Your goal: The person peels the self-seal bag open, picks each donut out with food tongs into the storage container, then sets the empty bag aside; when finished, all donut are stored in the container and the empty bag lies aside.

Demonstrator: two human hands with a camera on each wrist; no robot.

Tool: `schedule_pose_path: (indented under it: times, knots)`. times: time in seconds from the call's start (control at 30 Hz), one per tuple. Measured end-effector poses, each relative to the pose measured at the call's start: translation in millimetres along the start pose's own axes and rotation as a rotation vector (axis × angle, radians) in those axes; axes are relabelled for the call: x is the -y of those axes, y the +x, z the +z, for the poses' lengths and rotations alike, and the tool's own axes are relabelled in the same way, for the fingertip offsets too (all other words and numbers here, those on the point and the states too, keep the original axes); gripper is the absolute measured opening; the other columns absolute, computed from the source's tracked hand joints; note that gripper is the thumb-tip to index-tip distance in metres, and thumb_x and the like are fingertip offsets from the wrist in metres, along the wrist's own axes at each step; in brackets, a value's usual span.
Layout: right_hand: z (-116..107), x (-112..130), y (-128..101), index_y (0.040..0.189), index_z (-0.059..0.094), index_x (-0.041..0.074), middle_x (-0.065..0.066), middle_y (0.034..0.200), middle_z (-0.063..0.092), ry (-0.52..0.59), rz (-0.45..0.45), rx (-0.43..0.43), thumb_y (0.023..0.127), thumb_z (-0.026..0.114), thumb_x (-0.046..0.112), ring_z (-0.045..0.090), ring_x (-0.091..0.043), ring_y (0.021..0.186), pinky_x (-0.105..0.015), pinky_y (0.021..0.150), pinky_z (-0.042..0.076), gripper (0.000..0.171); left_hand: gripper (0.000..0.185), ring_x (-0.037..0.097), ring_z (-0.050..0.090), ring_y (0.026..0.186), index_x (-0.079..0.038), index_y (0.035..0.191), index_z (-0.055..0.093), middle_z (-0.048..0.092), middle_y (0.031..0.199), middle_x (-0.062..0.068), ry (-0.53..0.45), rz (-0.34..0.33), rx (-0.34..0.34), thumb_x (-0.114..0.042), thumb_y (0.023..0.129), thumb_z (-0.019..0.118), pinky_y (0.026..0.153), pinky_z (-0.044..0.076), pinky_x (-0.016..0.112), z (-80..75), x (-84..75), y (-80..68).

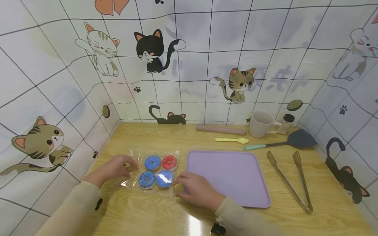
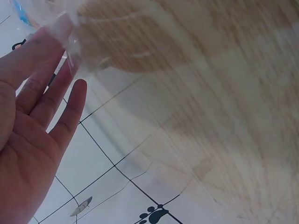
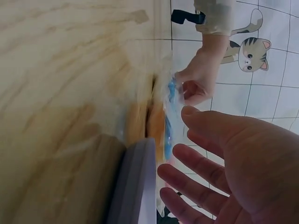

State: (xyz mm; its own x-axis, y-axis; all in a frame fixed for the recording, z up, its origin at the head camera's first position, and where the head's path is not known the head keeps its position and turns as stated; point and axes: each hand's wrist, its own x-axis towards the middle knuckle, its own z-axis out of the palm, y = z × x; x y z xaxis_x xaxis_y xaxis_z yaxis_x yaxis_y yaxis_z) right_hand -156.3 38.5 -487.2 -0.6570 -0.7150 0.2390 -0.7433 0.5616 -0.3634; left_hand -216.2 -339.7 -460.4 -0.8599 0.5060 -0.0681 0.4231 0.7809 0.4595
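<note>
A clear plastic bag [image 1: 156, 170] with three blue donuts and one red donut lies on the wooden table [image 1: 153, 209]. My left hand [image 1: 130, 167] pinches the bag's left edge; in the left wrist view the crinkled plastic [image 2: 70, 18] sits at the fingertips of that hand [image 2: 65, 56]. My right hand [image 1: 180, 185] rests with straight, spread fingers at the bag's right edge, over the near left corner of the purple tray [image 1: 230, 177]. The right wrist view shows the right hand [image 3: 187, 144] spread beside the bag [image 3: 169, 116] and the tray's edge [image 3: 135, 186].
Metal tongs [image 1: 290, 180] lie right of the tray. Behind it are a teal-handled spatula [image 1: 283, 142], a yellow spoon [image 1: 233, 140], a pink rolling pin [image 1: 221, 130], a mug [image 1: 261, 124] and a small jar [image 1: 286, 124]. Tiled cat-print walls [image 1: 189, 65] enclose three sides.
</note>
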Motion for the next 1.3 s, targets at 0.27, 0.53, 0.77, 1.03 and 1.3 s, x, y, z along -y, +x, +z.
schedule_pose_path:
  times: [0.27, 0.53, 0.77, 1.03, 1.3]
  knots:
    - [5.4, 7.6, 6.6, 0.119, 0.075, 0.026, 0.010, 0.124, 0.069, 0.000, 0.005, 0.006, 0.090, 0.080, 0.040, 0.067, -0.006, 0.107, -0.026, 0.094, 0.056, 0.033, 0.032, 0.029, 0.069, 0.104, -0.014, 0.103, 0.081, 0.074, 0.114, 0.003, 0.004, 0.013, 0.012, 0.001, 0.076, 0.085, 0.085, 0.059, 0.043, 8.2, 12.0, 4.4]
    - [9.8, 8.6, 14.1, 0.113, 0.077, 0.027, 0.012, 0.113, 0.067, 0.024, 0.056, 0.007, 0.086, 0.083, 0.047, 0.062, -0.001, 0.094, -0.018, 0.079, 0.053, 0.034, 0.031, 0.029, 0.069, 0.105, -0.010, 0.104, 0.082, 0.072, 0.115, 0.004, 0.005, 0.016, 0.029, 0.000, 0.075, 0.087, 0.086, 0.060, 0.041, 9.1, 10.6, 6.5]
    - [14.6, 5.9, 19.0, 0.111, 0.077, 0.030, 0.013, 0.109, 0.067, 0.001, 0.082, 0.023, 0.079, 0.087, 0.052, 0.058, 0.001, 0.091, -0.016, 0.074, 0.050, 0.040, 0.031, 0.032, 0.067, 0.112, -0.011, 0.105, 0.082, 0.072, 0.119, 0.003, 0.051, -0.036, 0.063, -0.003, 0.076, 0.089, 0.096, 0.057, 0.049, 6.7, 5.5, 7.6]
    - [14.2, 4.3, 20.2, 0.108, 0.077, 0.031, 0.013, 0.108, 0.067, 0.041, 0.088, 0.042, 0.079, 0.088, 0.045, 0.057, 0.001, 0.087, -0.016, 0.071, 0.047, 0.035, 0.032, 0.031, 0.068, 0.109, -0.012, 0.104, 0.083, 0.072, 0.118, 0.003, 0.087, 0.020, 0.058, -0.001, 0.075, 0.088, 0.096, 0.056, 0.050, 4.3, 2.3, 7.4]
    - [12.7, 4.6, 17.8, 0.099, 0.080, 0.031, 0.018, 0.099, 0.066, 0.066, 0.062, 0.051, 0.082, 0.086, 0.038, 0.057, 0.001, 0.084, -0.017, 0.076, 0.046, 0.019, 0.031, 0.029, 0.069, 0.109, -0.012, 0.104, 0.083, 0.073, 0.117, 0.002, 0.107, 0.044, 0.051, -0.001, 0.076, 0.087, 0.094, 0.057, 0.047, 5.4, 7.3, 7.4]
